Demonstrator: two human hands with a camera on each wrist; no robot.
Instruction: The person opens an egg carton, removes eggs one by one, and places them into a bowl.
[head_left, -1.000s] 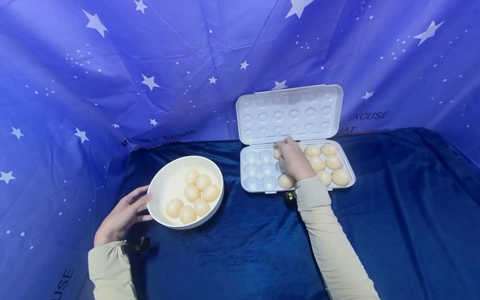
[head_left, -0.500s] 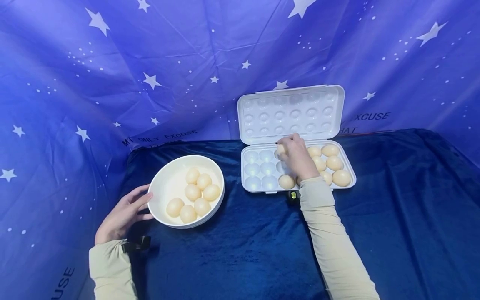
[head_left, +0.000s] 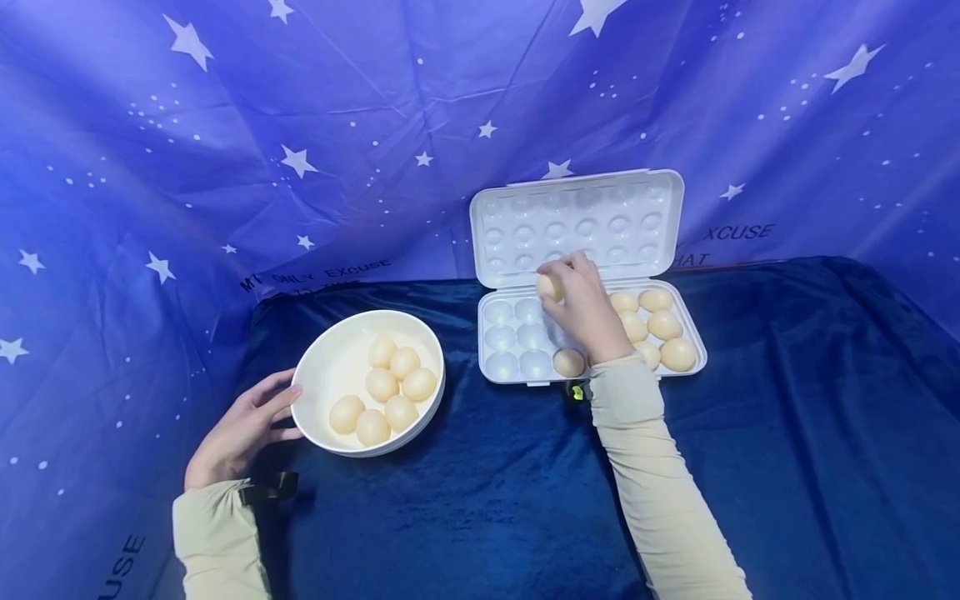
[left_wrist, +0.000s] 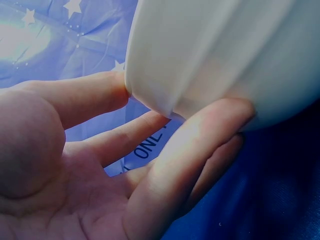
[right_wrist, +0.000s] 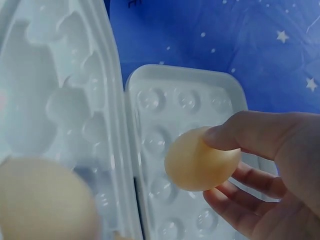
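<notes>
My left hand (head_left: 242,429) grips the left side of a white bowl (head_left: 327,371), thumb at the rim and fingers against the outer wall (left_wrist: 210,55). Several pale tan eggs (head_left: 382,385) lie in that bowl. Thumb and fingers of my right hand (head_left: 588,312) pinch another egg (right_wrist: 195,162), raised over the back row of a white egg box (head_left: 501,337). Its lid (head_left: 579,204) stands open behind. Eggs (head_left: 663,325) fill cups on the right side, and one egg (head_left: 569,362) sits in the front row. The left cups are bare; my right hand hides some middle ones.
Dark blue cloth (head_left: 465,492) covers the table. A blue star-patterned curtain (head_left: 360,150) hangs close behind the egg box and along the left side. The bowl stands left of the egg box with a gap between them.
My right hand has lifted the egg up from the back row of the box, toward the open lid. The left hand and bowl have stayed in place.
</notes>
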